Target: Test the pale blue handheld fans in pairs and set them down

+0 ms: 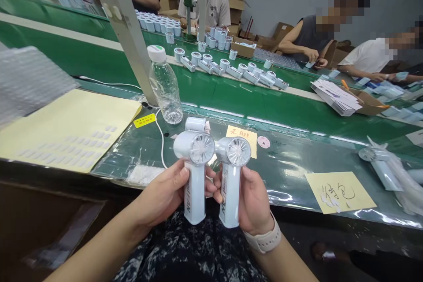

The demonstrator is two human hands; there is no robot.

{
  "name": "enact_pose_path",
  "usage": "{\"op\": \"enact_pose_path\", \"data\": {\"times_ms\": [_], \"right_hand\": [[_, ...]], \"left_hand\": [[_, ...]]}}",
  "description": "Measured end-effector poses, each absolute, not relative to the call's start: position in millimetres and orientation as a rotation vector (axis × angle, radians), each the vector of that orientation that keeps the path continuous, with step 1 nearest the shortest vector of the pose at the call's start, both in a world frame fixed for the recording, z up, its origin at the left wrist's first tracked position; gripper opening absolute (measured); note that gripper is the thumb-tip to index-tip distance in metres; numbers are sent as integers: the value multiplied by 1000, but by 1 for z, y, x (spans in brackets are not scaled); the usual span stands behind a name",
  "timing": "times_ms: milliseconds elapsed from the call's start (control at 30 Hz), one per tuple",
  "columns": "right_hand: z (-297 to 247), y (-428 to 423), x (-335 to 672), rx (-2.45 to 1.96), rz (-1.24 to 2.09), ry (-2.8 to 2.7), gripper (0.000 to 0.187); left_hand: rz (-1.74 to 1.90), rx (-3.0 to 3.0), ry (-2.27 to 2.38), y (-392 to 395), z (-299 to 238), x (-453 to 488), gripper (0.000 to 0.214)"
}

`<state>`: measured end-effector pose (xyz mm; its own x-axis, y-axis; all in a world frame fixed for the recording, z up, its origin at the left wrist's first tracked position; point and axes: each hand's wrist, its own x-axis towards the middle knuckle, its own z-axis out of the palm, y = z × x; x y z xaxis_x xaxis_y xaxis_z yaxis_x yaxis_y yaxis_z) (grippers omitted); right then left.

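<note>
My left hand [170, 189] is closed around a pale blue handheld fan [195, 194], its round clear-fronted head at the top and dark lettering down the handle. A matching handheld fan [231, 196] is gripped in my right hand [254, 200], which has a pale band at the wrist. Both fans stand nearly upright side by side above my lap, at the table's near edge, heads close together. Just behind them a pale blue cylindrical part [195, 124] lies on the table. Some of my fingers are hidden behind the handles.
A clear plastic bottle [166, 90] stands beside a metal post [130, 26]. Left lies a yellow sheet [66, 114] with rows of white stickers. Yellow notes, including one handwritten note [340, 191], and bagged fans [383, 169] are at right. Beyond, a green conveyor [211, 90] carries fan parts; co-workers sit across.
</note>
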<state>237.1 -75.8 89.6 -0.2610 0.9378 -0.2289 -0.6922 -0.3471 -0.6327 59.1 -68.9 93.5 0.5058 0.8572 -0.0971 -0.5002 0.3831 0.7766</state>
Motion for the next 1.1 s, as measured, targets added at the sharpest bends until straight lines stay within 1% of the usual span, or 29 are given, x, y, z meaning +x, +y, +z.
{"op": "enact_pose_path", "data": {"times_ms": [67, 233, 400, 667, 733, 800, 900, 933, 1033, 1100], "right_hand": [[89, -76, 241, -708, 1799, -515, 35], [92, -76, 245, -720, 1715, -511, 35], [96, -77, 243, -786, 1555, -480, 24], [93, -77, 241, -921, 1528, -542, 22], [90, -79, 246, -890, 1500, -646, 25], [91, -84, 254, -829, 1435, -901, 29], [99, -92, 263, -743, 1239, -1469, 51], [102, -94, 264, -699, 1160, -1610, 57], [108, -93, 262, -556, 1014, -1769, 60], [110, -90, 261, -561, 1004, -1812, 68]], "left_hand": [[891, 782, 520, -70, 97, 58, 27], [854, 788, 508, -68, 100, 56, 46], [894, 827, 568, -66, 99, 60, 55], [838, 951, 689, -65, 94, 59, 67], [856, 1046, 764, -65, 93, 56, 60], [962, 1243, 895, -66, 93, 52, 47], [1211, 1781, 961, -70, 98, 47, 22], [1290, 1982, 934, -72, 101, 46, 19], [1417, 2403, 893, -76, 110, 45, 22], [1364, 2494, 929, -76, 116, 43, 20]]}}
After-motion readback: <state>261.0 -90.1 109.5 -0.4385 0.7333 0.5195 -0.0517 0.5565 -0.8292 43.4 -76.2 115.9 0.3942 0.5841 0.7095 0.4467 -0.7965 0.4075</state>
